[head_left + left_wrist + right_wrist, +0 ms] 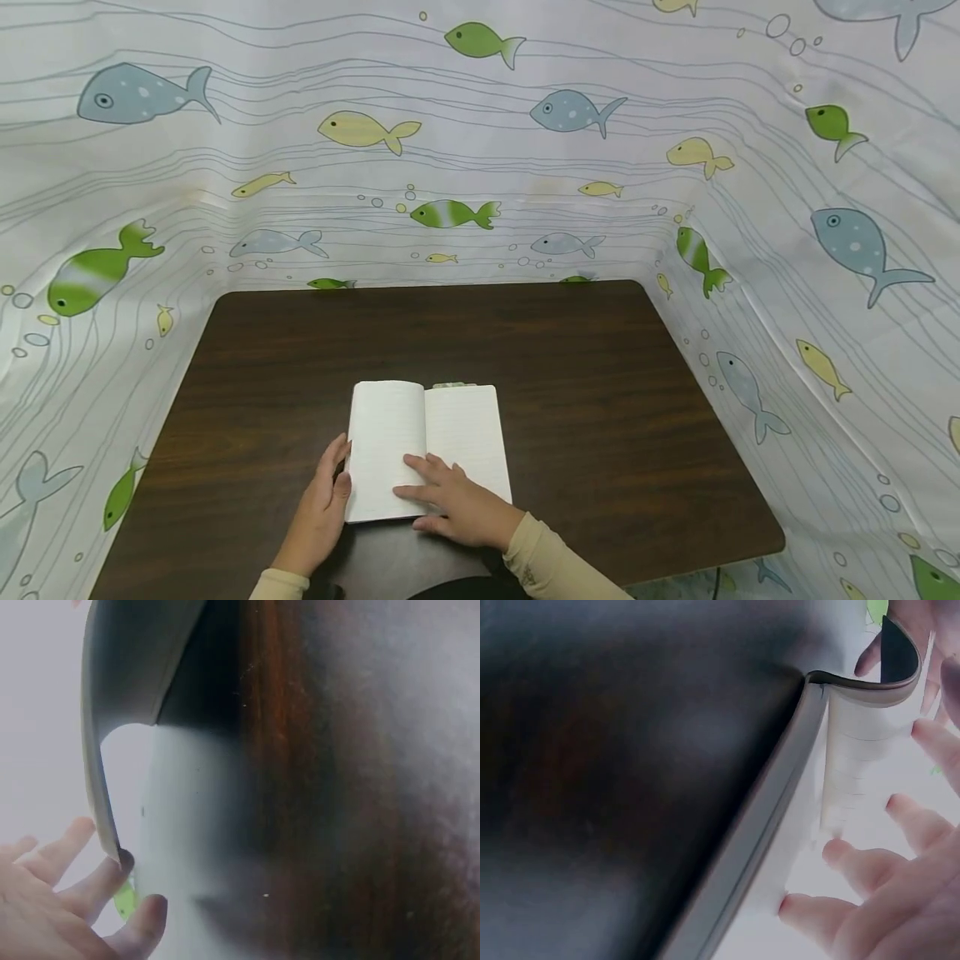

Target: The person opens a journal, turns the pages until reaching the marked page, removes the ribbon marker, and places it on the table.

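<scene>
A notebook (387,450) with faintly lined white pages lies open near the front edge of the dark table. My right hand (457,500) rests on it with fingers spread, fingertips touching the pages near the centre fold. Along the notebook's left edge, my left hand (318,508) stands with its fingers fairly straight. In the left wrist view the dark cover (135,660) rises in a curve off the table, and a left fingertip touches its lower corner. The right wrist view shows the page block's edge (742,870) and the curled-up left side, with left fingers (911,619) behind it.
The brown wood-grain table (600,417) has rounded corners. White cloth (495,167) printed with fish and wavy lines surrounds it at the back and both sides. A small patterned tab (452,385) shows at the notebook's top edge.
</scene>
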### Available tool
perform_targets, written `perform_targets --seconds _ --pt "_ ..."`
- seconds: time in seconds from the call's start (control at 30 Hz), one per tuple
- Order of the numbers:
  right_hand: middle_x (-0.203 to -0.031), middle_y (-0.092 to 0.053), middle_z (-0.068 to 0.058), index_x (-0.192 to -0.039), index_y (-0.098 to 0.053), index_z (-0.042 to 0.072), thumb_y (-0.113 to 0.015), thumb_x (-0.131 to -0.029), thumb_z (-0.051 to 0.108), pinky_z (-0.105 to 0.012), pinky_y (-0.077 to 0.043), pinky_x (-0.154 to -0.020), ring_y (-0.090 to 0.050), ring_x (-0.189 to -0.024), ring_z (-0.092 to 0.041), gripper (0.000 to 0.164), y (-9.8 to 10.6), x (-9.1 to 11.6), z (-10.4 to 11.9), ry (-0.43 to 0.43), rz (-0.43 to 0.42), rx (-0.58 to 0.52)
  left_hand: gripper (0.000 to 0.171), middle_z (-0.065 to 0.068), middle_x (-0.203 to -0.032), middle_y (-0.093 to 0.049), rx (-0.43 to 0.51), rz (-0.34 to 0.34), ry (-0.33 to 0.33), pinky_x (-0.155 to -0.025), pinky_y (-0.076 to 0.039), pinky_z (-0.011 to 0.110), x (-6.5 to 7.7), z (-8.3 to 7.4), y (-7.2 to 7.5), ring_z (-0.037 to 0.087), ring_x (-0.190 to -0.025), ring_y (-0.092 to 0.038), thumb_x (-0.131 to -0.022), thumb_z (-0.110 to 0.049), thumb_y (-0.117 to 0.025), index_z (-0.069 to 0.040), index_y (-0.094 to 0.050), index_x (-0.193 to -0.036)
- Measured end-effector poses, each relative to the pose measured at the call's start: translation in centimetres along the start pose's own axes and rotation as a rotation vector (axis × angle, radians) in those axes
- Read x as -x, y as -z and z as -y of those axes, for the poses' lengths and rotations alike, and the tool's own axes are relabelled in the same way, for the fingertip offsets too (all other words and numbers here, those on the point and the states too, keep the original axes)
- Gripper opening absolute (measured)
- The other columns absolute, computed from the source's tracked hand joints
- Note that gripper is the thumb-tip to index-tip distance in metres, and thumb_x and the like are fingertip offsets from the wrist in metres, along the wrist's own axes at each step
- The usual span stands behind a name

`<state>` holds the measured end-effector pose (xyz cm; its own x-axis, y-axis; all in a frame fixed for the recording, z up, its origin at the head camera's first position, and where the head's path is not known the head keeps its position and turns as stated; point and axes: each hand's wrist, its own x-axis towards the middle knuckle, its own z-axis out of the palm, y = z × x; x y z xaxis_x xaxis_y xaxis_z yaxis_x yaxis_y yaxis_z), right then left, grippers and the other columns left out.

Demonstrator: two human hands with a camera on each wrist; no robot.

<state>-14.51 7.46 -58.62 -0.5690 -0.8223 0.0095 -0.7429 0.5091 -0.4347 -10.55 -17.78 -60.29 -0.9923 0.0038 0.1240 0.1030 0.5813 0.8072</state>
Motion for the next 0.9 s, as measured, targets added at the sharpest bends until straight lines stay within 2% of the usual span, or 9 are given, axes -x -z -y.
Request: perform_targets --seconds 0.07,0.2,0.27,0.4,0.47,0.6,0.73,0.9 --pt "-0.161 -0.020 0.002 -0.145 -0.042 0.035 -0.050 -0.098 0.046 -0.061 -0.040 -0.100 -0.027 -0.144 -0.032 0.050 0.1 0.0 0.0 -0.005 -0.003 -0.001 0.047 0.020 -0.147 -0.041 -0.011 -0.004 -0.014 -0.098 -0.037 0.061 0.0 0.0 -0.1 0.039 -0.133 -0.040 -0.104 -0.021 -0.043 -0.006 -0.033 -0.147" --pt "-0.160 -0.024 0.003 -0.144 -0.045 0.032 -0.048 -0.098 0.046 -0.057 -0.040 -0.103 -0.029 -0.143 -0.033 0.048 0.5 0.0 0.0 -0.009 0.000 -0.010 0.048 0.020 -0.146 -0.041 -0.134 0.001 -0.082 -0.098 -0.037 0.061 0.0 0.2 -0.5 0.041 -0.131 -0.040 -0.094 -0.031 -0.064 -0.006 -0.052 -0.134" --pt "-0.159 -0.025 0.004 -0.144 -0.046 0.029 -0.048 -0.099 0.046 -0.051 -0.040 -0.106 -0.029 -0.143 -0.033 0.049 0.7 0.2 -0.2 -0.005 0.001 -0.011 0.054 0.019 -0.146 -0.041 -0.205 -0.003 -0.115 -0.097 -0.038 0.060 0.0 0.4 -0.7 0.039 -0.131 -0.040 -0.086 -0.035 -0.072 -0.008 -0.056 -0.130" --pt "-0.158 -0.028 0.001 -0.145 -0.044 0.021 -0.053 -0.097 0.043 -0.038 -0.038 -0.109 -0.029 -0.144 -0.029 0.053 0.9 0.9 -1.3 -0.012 -0.014 -0.038 0.057 0.015 -0.147 -0.041 -0.243 -0.031 -0.164 -0.097 -0.038 0.056 -0.1 0.5 -0.8 0.035 -0.132 -0.037 -0.079 -0.033 -0.079 -0.011 -0.059 -0.128" --pt "-0.158 -0.029 -0.002 -0.146 -0.042 0.019 -0.058 -0.095 0.042 -0.036 -0.038 -0.109 -0.029 -0.144 -0.027 0.058 0.9 1.3 -2.1 -0.033 -0.020 -0.035 0.058 0.014 -0.148 -0.042 -0.256 -0.044 -0.190 -0.097 -0.038 0.053 -0.3 0.6 -0.8 0.034 -0.133 -0.037 -0.076 -0.029 -0.082 -0.011 -0.061 -0.126" --pt "-0.159 -0.027 -0.006 -0.148 -0.038 0.016 -0.070 -0.086 0.042 -0.040 -0.034 -0.112 -0.024 -0.146 -0.026 0.074 0.9 2.2 -4.0 -0.103 0.010 0.036 0.058 0.011 -0.146 -0.046 -0.281 -0.040 -0.221 -0.097 -0.037 0.050 -0.4 0.6 -0.7 0.032 -0.131 -0.041 -0.074 -0.026 -0.083 -0.008 -0.062 -0.125" --pt "-0.159 -0.024 -0.006 -0.148 -0.039 0.017 -0.078 -0.077 0.043 -0.045 -0.028 -0.115 -0.019 -0.147 -0.027 0.086 1.2 3.0 -5.6 -0.175 0.037 0.108 0.056 0.011 -0.145 -0.047 -0.267 -0.010 -0.211 -0.098 -0.037 0.054 -0.4 0.6 -0.7 0.034 -0.130 -0.042 -0.078 -0.028 -0.080 -0.006 -0.062 -0.126" --pt "-0.160 -0.021 -0.006 -0.149 -0.037 0.018 -0.083 -0.068 0.044 -0.052 -0.029 -0.112 -0.017 -0.148 -0.028 0.097 2.2 3.8 -6.8 -0.257 0.059 0.099 0.056 0.011 -0.146 -0.046 -0.256 0.013 -0.192 -0.098 -0.039 0.056 -0.4 0.6 -0.8 0.034 -0.131 -0.042 -0.079 -0.028 -0.079 -0.005 -0.061 -0.127"
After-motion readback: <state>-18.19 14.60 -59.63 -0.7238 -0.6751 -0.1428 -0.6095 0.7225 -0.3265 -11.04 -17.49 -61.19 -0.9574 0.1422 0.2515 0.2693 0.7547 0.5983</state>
